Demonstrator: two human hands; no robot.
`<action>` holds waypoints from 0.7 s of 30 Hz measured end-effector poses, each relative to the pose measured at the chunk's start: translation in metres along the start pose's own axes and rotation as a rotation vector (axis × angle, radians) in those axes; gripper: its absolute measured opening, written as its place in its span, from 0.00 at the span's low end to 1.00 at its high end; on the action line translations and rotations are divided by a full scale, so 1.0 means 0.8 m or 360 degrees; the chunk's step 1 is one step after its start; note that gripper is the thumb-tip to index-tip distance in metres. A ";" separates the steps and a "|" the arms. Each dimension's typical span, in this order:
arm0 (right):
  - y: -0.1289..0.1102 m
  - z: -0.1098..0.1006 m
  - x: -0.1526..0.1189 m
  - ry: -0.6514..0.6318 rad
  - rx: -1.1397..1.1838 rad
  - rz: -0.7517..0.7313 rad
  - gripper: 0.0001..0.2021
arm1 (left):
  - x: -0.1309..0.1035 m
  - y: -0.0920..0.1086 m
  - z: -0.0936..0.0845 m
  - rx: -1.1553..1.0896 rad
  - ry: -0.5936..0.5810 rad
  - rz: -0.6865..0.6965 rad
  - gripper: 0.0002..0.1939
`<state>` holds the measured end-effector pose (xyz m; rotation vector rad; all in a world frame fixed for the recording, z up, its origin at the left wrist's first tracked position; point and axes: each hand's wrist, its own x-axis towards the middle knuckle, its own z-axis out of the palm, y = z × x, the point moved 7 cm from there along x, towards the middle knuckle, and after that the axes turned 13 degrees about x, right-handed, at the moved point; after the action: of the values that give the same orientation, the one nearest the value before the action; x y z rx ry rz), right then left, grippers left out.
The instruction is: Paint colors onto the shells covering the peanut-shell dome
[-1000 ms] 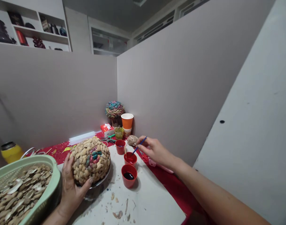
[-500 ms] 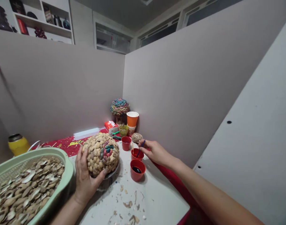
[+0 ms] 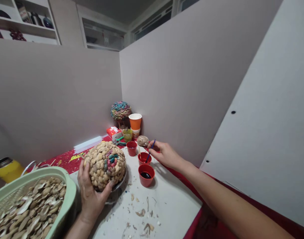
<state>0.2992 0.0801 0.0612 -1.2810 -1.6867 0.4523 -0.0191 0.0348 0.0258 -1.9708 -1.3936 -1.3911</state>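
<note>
Red paint cups [image 3: 145, 164]: three. Right hand [image 3: 164, 154] pinches brush [image 3: 150, 151]; left hand [image 3: 92, 196] cups shell ball [image 3: 105, 164], apparently.

You have open table [image 3: 166, 205] in front; the red cups [image 3: 146, 175] and green basket [image 3: 67, 196] block either side.

We face plain beige partition panels [image 3: 54, 99] on three sides of our desk [image 3: 166, 205], white wall shelves [image 3: 24, 28] upper left, interior window [image 3: 102, 35] behind, grey ceiling [image 3: 112, 8] overhead, even indoor light
</note>
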 end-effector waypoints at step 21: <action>0.090 -0.020 -0.001 0.0302 0.1345 0.0725 0.12 | -0.007 -0.005 0.000 0.0022 -0.0009 0.0016 0.51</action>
<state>0.3518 0.1037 0.0149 -0.9961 -0.8532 1.1301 -0.0227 0.0337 0.0205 -1.9719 -1.3904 -1.3691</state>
